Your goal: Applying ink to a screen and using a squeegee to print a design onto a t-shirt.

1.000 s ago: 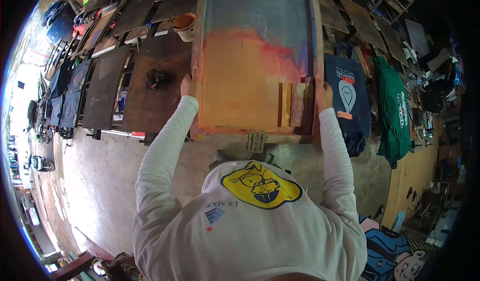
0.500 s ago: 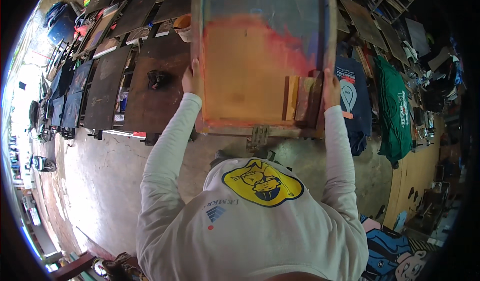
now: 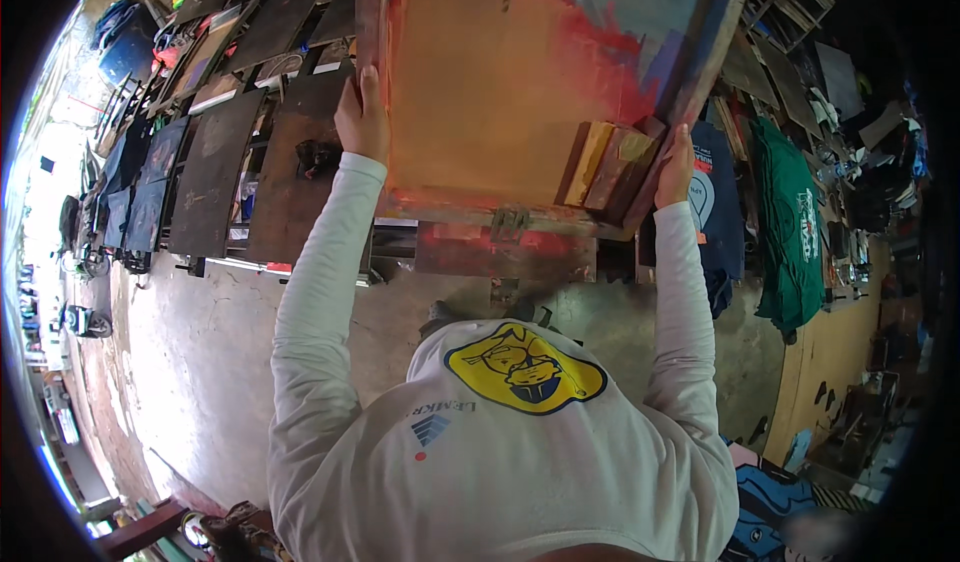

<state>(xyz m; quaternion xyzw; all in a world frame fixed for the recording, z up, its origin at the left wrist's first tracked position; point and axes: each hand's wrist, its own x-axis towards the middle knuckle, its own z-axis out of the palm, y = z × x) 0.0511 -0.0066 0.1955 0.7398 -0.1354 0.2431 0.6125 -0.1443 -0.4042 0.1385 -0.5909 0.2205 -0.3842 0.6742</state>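
I hold a wooden screen-printing frame (image 3: pixel 480 92) up in front of me, its mesh stained orange, red and grey-blue. My left hand (image 3: pixel 363 120) is closed on the frame's left side rail. On the right rail, near the lower corner, my right hand (image 3: pixel 674 170) grips the edge. Yellow and brown wooden strips (image 3: pixel 612 167) lie inside that corner. A small metal hinge or clamp piece (image 3: pixel 510 224) sits on the frame's near rail. Below it, a red-stained dark board (image 3: pixel 490 257) shows partly; the frame hides the rest.
Dark flat boards (image 3: pixel 215 172) stand in a row to the left, one with a crumpled black rag (image 3: pixel 316 159) on it. At right hang a navy printed shirt (image 3: pixel 722 202) and a green one (image 3: pixel 785 222). A concrete floor (image 3: pixel 230 362) lies below.
The frame has come up and toward me, growing larger and turning slightly, its right side leaning outward. The red-stained board beneath has come into view. Both hands have kept their hold.
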